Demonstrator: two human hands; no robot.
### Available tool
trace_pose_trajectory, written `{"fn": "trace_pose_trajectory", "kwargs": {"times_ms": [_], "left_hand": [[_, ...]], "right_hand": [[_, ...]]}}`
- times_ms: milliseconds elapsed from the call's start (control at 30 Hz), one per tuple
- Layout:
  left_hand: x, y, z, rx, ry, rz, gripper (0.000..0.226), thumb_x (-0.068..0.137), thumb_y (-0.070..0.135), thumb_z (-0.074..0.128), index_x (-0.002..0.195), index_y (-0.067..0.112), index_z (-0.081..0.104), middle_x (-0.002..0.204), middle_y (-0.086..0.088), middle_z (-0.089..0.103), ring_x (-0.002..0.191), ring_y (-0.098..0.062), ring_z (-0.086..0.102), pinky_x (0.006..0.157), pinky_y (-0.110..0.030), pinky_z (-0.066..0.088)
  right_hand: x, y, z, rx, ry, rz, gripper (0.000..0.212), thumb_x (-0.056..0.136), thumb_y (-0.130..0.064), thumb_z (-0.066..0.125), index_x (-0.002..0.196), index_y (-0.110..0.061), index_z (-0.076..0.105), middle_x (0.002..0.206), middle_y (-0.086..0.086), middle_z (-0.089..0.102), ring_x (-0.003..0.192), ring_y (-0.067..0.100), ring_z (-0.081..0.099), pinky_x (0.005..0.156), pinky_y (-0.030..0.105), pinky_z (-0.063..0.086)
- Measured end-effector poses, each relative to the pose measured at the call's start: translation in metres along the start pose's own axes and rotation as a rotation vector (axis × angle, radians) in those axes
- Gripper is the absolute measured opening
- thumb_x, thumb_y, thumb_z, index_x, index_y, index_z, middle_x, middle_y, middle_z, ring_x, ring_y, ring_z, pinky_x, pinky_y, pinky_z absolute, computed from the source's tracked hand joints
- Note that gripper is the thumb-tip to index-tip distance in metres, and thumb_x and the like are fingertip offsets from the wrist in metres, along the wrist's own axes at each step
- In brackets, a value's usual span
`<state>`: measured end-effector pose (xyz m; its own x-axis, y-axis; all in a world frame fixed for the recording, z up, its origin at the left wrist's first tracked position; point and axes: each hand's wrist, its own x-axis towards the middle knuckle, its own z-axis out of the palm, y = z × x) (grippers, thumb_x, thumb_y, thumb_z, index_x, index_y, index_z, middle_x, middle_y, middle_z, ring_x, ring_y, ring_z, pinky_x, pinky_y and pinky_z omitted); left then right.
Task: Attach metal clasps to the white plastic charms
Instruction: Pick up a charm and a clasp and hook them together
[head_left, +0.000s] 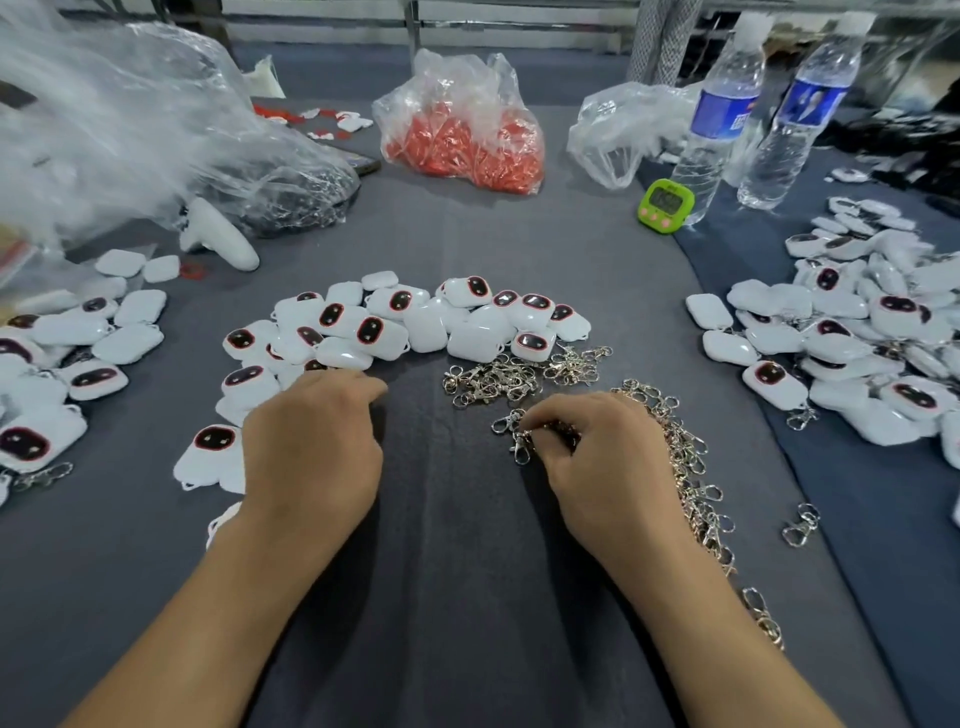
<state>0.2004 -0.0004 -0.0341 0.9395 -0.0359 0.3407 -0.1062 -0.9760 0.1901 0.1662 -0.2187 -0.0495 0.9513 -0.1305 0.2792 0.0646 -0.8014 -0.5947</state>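
A curved heap of white plastic charms (426, 325) with dark red-rimmed faces lies in the middle of the grey cloth. Loose metal clasps (498, 382) lie just in front of it, and a long pile of clasps (685, 467) runs along my right wrist. My right hand (602, 462) has curled fingers that pinch a metal clasp (511, 434) at the pile's left edge. My left hand (311, 436) rests palm down at the near edge of the charm heap, fingertips touching the charms; whether it grips one is hidden.
More charms are heaped at the left (67, 358) and right (852, 338). Behind stand a bag of red parts (462, 140), crumpled clear plastic bags (119, 130), two water bottles (722, 119), a green timer (666, 203) and a white controller (218, 239).
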Motion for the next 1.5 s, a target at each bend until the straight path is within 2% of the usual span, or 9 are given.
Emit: {"fn": "trace_pose_trajectory", "kwargs": {"times_ms": [133,267,367,467,567,733,1033,1300,1500], "left_hand": [[0.002,0.004,0.005,-0.244,0.149,-0.008,0.022,0.091,0.004,0.064,0.101,0.017,0.078,0.092,-0.003,0.077,0.079,-0.03,0.07,0.07,-0.038,0.055],[0.003,0.016,0.011,-0.823,0.072,-0.166,0.025,0.09,0.009,0.071,0.102,0.029,0.08,0.098,0.016,0.076,0.088,0.008,0.069,0.084,-0.012,0.052],[-0.002,0.035,0.013,-1.395,-0.117,-0.437,0.024,0.09,0.003,0.07,0.087,0.024,0.081,0.093,0.0,0.079,0.089,-0.019,0.076,0.07,-0.028,0.061],[-0.005,0.041,0.011,-1.578,-0.09,-0.485,0.015,0.077,0.013,0.077,0.088,0.023,0.082,0.095,-0.007,0.079,0.091,-0.025,0.076,0.074,-0.033,0.061],[-0.005,0.039,0.01,-1.574,-0.074,-0.425,0.022,0.068,0.025,0.078,0.09,0.026,0.082,0.096,-0.005,0.079,0.093,-0.024,0.075,0.083,-0.04,0.058],[-0.006,0.039,0.011,-1.362,-0.115,-0.186,0.022,0.076,0.01,0.082,0.08,0.031,0.081,0.084,0.002,0.079,0.077,-0.015,0.076,0.068,-0.026,0.059],[-0.023,0.046,0.007,-0.755,0.032,0.096,0.041,0.076,0.021,0.08,0.112,0.04,0.074,0.105,0.022,0.068,0.107,0.007,0.06,0.095,-0.004,0.039],[-0.015,0.032,0.003,-0.8,-0.002,0.211,0.045,0.075,0.011,0.086,0.109,0.039,0.077,0.103,0.022,0.072,0.104,-0.003,0.066,0.091,-0.013,0.046],[-0.007,0.029,0.008,-0.963,0.107,-0.08,0.032,0.082,0.015,0.081,0.081,0.046,0.075,0.084,0.025,0.074,0.082,0.003,0.07,0.076,-0.009,0.049]], "right_hand": [[-0.005,-0.006,-0.001,0.263,0.158,0.076,0.022,0.098,-0.02,0.067,0.113,-0.034,0.075,0.088,-0.016,0.076,0.083,0.005,0.067,0.077,0.019,0.048],[-0.015,-0.023,0.004,0.58,0.023,0.123,0.041,0.099,-0.007,0.06,0.124,-0.039,0.063,0.085,-0.011,0.075,0.064,0.009,0.072,0.06,0.012,0.05],[-0.019,-0.037,0.011,0.82,-0.133,0.228,0.036,0.098,-0.001,0.057,0.115,-0.033,0.061,0.08,0.001,0.076,0.057,0.019,0.073,0.056,0.026,0.057],[-0.014,-0.038,0.012,1.108,-0.126,0.37,0.039,0.1,0.006,0.05,0.121,-0.024,0.063,0.081,0.014,0.075,0.07,0.025,0.077,0.067,0.03,0.061],[-0.012,-0.034,0.012,1.255,-0.227,0.444,0.043,0.101,0.01,0.045,0.12,-0.021,0.068,0.09,0.016,0.077,0.077,0.023,0.075,0.072,0.033,0.063],[-0.012,-0.034,0.015,1.454,-0.486,0.492,0.035,0.094,0.008,0.052,0.107,-0.011,0.078,0.106,0.015,0.074,0.097,0.027,0.072,0.087,0.039,0.062],[-0.007,-0.028,0.014,1.508,-0.217,0.599,0.025,0.104,0.0,0.046,0.116,0.002,0.068,0.104,0.02,0.074,0.09,0.022,0.074,0.079,0.034,0.064],[-0.006,-0.025,0.007,1.492,-0.373,0.561,0.028,0.106,-0.009,0.045,0.115,0.002,0.068,0.108,0.02,0.076,0.092,0.03,0.073,0.087,0.047,0.063],[-0.005,-0.029,0.01,1.529,-0.334,0.61,0.023,0.107,-0.009,0.045,0.11,0.0,0.065,0.1,0.024,0.076,0.087,0.032,0.076,0.073,0.038,0.064]]}}
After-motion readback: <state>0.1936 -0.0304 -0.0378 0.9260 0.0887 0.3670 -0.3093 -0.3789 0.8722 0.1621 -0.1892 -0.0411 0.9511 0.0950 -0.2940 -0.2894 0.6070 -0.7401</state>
